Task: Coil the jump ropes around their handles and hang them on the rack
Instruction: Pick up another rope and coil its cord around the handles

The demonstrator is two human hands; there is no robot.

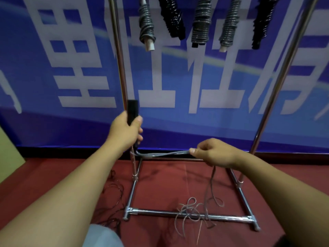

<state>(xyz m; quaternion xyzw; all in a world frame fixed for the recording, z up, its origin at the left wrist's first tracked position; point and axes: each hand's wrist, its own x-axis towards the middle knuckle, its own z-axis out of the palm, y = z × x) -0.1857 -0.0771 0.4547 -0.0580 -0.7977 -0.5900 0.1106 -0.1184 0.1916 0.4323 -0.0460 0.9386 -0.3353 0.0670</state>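
Observation:
My left hand [125,131] grips the black handles [132,111] of a jump rope, held upright in front of the rack's left post. A grey rope [163,154] runs from the bottom of the handles across to my right hand [213,153], which pinches it between thumb and fingers. From that hand the rope drops to the floor and lies in loose loops [194,213] over the rack's front bar. Several coiled ropes [200,22], grey and black, hang from the top of the metal rack [178,213].
A thin dark rope [114,202] trails on the red carpet at the left of the rack's base. A blue banner with large white characters [85,72] covers the wall behind. My knee [103,236] shows at the bottom edge.

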